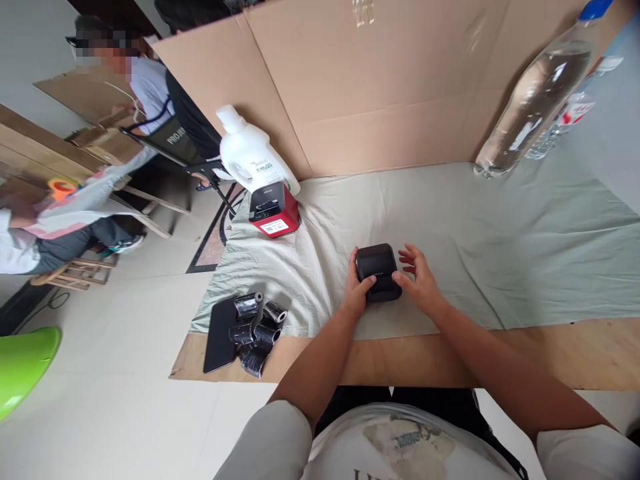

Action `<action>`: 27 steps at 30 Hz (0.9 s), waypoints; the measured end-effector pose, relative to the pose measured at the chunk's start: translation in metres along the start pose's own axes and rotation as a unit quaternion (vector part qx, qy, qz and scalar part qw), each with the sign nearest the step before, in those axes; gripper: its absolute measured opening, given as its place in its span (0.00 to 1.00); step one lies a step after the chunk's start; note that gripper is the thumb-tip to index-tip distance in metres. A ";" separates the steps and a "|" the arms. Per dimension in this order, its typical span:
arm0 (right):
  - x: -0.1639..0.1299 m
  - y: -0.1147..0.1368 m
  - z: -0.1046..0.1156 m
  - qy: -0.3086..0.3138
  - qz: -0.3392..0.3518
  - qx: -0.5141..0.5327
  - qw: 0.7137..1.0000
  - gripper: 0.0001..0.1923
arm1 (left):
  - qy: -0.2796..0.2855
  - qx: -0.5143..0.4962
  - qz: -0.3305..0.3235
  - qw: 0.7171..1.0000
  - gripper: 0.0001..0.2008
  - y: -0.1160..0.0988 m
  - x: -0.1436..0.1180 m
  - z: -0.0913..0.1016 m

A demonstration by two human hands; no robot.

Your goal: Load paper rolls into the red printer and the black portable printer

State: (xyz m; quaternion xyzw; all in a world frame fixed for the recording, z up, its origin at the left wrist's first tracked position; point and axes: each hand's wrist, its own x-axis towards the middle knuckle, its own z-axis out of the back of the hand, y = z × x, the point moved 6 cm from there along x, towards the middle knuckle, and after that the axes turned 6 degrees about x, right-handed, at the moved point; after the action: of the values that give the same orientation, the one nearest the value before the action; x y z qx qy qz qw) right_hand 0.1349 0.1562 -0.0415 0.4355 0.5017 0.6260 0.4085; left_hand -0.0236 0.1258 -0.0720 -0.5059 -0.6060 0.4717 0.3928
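Note:
A small black boxy device [377, 260], which looks like a portable printer, rests on the cloth in front of me. My left hand [356, 290] grips its left side, with the thumb over the front and the fingers along the edge. On the other side, my right hand [419, 280] has its fingers spread, and its thumb touches the device's right front edge. Several rolls in black wrapping [254, 330] lie to the left, some of them on or against a flat black phone-like slab [220, 335].
A red box [275, 217] with a black top stands before a white jug [255, 155]. A cardboard wall [390, 93] closes the back. Tall clear bottles [537, 100] stand at the right. People sit at the left, beyond the table.

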 end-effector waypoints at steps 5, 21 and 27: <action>0.007 -0.015 -0.009 0.006 -0.020 0.077 0.997 0.50 | 0.061 0.005 0.021 0.998 0.49 0.003 0.001 -0.012; 0.005 -0.025 -0.001 0.050 -0.117 0.227 0.965 0.50 | 0.079 -0.063 0.122 0.987 0.34 0.008 0.005 -0.007; 0.007 -0.023 0.001 0.124 -0.091 0.243 0.958 0.51 | 0.051 -0.037 0.129 0.990 0.34 0.004 0.007 -0.004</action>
State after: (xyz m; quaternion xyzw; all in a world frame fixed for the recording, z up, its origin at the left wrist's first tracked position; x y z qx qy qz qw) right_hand 0.1356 0.1664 -0.0630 0.3932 0.7231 0.4942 0.2799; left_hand -0.0197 0.1334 -0.0749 -0.6174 -0.5322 0.4690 0.3401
